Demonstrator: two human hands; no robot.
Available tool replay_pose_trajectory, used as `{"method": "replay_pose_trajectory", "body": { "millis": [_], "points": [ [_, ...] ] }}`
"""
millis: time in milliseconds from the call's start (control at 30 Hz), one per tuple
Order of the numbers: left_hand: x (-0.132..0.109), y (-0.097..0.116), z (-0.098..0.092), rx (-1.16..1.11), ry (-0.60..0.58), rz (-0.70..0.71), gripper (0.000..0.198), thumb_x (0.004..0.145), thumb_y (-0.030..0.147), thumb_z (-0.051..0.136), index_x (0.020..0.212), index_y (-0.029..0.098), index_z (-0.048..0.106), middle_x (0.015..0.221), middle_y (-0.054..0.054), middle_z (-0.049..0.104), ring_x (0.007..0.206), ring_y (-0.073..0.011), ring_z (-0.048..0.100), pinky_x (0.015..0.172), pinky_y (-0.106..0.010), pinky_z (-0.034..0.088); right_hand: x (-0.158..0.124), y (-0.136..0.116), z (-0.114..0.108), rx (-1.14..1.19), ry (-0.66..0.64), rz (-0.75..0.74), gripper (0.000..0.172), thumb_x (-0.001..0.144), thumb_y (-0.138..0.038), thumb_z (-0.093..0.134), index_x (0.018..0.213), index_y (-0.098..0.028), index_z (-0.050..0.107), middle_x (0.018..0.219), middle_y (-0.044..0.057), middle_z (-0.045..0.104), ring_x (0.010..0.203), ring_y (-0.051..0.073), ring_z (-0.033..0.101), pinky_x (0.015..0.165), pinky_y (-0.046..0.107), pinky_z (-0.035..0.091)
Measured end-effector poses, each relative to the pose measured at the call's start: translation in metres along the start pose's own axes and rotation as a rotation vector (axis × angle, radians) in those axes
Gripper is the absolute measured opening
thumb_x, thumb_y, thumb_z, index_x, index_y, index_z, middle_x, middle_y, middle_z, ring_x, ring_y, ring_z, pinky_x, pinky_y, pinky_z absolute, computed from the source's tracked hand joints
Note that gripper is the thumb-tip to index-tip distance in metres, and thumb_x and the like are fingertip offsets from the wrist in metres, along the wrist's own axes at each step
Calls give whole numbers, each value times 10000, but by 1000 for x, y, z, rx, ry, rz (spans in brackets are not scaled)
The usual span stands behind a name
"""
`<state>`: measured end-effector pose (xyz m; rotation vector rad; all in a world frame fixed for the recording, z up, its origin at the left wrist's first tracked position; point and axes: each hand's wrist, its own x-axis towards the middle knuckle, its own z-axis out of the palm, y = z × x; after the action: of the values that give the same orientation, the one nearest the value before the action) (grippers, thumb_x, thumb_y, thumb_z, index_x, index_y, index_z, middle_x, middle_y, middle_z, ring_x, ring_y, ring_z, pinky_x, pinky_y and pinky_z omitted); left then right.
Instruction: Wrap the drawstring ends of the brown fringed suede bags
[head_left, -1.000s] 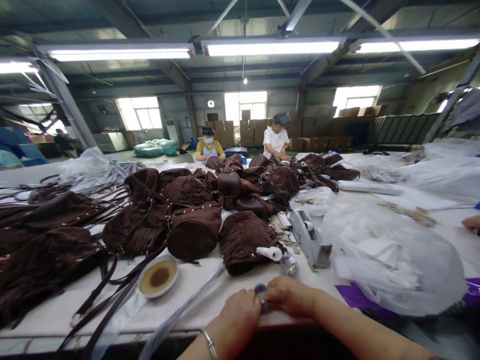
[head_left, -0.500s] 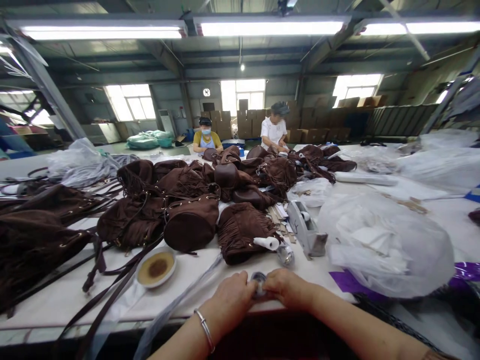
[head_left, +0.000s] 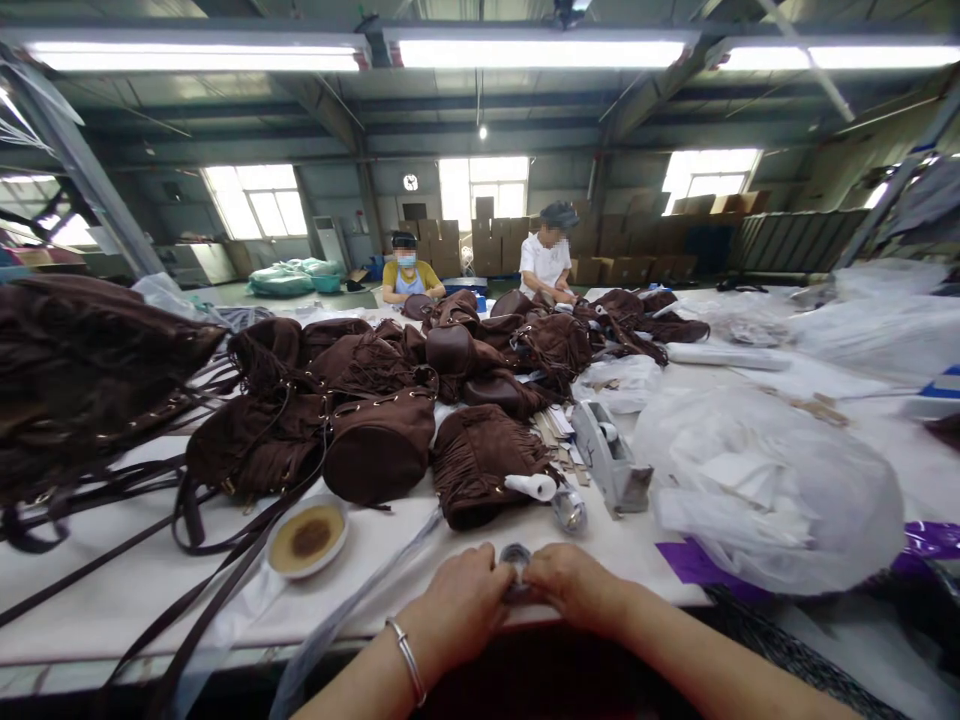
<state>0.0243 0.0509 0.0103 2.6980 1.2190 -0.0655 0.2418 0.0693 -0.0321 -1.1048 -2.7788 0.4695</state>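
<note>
At the table's front edge, my left hand point(head_left: 466, 598) and my right hand point(head_left: 568, 582) face each other with their fingers closed on a small round, shiny grey thing point(head_left: 514, 562). Its kind I cannot make out, since the fingers cover its sides. A silver bangle circles my left wrist. Just beyond the hands lie a white roll point(head_left: 534, 487) and a small clear crumpled piece point(head_left: 570, 510), against a brown fringed bag point(head_left: 486, 455). To the right of these stands a grey tape dispenser point(head_left: 611, 465).
Brown drawstring bags point(head_left: 381, 447) are heaped across the white table. A white bowl point(head_left: 341, 548) with yellowish contents sits left. Clear plastic bags point(head_left: 780, 490) spread on the right. One dark bag point(head_left: 97, 370) is raised at far left. Two people work across the table.
The dark bag at far left has risen off the table and is blurred. My hands stay nearly where they were, on the same round thing.
</note>
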Motion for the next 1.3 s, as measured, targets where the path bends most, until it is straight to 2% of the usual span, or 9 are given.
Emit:
{"method": "replay_pose_trajectory", "body": {
  "millis": [133, 267, 400, 567, 700, 800, 1067, 1133, 1300],
  "points": [
    [11, -1, 0, 70, -52, 94, 216, 903, 145, 465, 1018, 161, 646, 1015, -105, 678, 888, -250, 657, 782, -349, 542, 1, 9, -18, -52, -60, -56, 221, 944, -284, 532, 861, -176, 705, 863, 85, 742, 829, 200, 681, 717, 263, 442],
    [23, 8, 15, 23, 8, 51, 272, 911, 132, 461, 1132, 148, 617, 1098, -112, 691, 926, -253, 665, 802, -346, 547, 6, -15, -13, -84, -73, 268, 219, 849, -241, 597, 1024, -187, 717, 938, 121, 772, 836, 258, 713, 697, 297, 453],
    [21, 16, 19, -6, -20, -61, 297, 896, 123, 463, 1153, 132, 611, 1110, -138, 688, 957, -277, 665, 831, -383, 553, 9, -32, 1, 25, -5, 483, 282, 932, -224, 468, 938, -195, 748, 948, 125, 775, 884, 249, 716, 716, 290, 459],
    [-1, 10, 2, -44, 29, -76, 323, 838, 325, 617, 1150, 245, 598, 1129, -90, 643, 942, -285, 643, 806, -403, 555, 1, -7, 2, 30, -5, 195, 219, 929, -238, 524, 932, -174, 733, 938, 106, 747, 897, 230, 680, 763, 287, 445],
    [-2, 2, -10, -2, -70, -29, 273, 855, 272, 583, 1124, 236, 615, 1045, -77, 658, 898, -261, 655, 784, -364, 542, -8, 19, -7, 54, 6, -70, 203, 932, -243, 530, 848, -174, 702, 852, 67, 701, 809, 185, 646, 697, 260, 413],
    [8, 2, -8, 34, -89, 36, 237, 887, 143, 467, 1048, 173, 639, 1020, -100, 680, 905, -244, 659, 804, -338, 528, -10, 21, -9, -11, 14, -59, 199, 938, -231, 511, 891, -188, 699, 851, 66, 696, 779, 180, 645, 669, 257, 405],
    [14, 14, 11, -27, -12, -45, 241, 907, 173, 469, 1097, 153, 616, 1081, -123, 678, 948, -264, 647, 834, -370, 529, 1, -25, 14, 21, 70, 378, 259, 907, -157, 488, 1051, -197, 699, 997, 99, 765, 907, 236, 706, 779, 288, 472],
    [8, 12, 8, -41, 11, -42, 248, 889, 224, 530, 1124, 184, 599, 1100, -106, 664, 947, -267, 642, 820, -370, 536, 1, -21, 14, 50, 86, 337, 257, 925, -157, 469, 1016, -182, 708, 990, 102, 764, 913, 236, 703, 792, 292, 473],
    [1, 0, -7, 65, -28, 55, 221, 914, 275, 533, 1112, 207, 603, 1021, -87, 667, 854, -241, 651, 736, -339, 536, -6, 8, -6, 101, -23, -52, 210, 938, -246, 518, 886, -174, 708, 869, 81, 749, 833, 205, 678, 745, 270, 453]
  ]
}}
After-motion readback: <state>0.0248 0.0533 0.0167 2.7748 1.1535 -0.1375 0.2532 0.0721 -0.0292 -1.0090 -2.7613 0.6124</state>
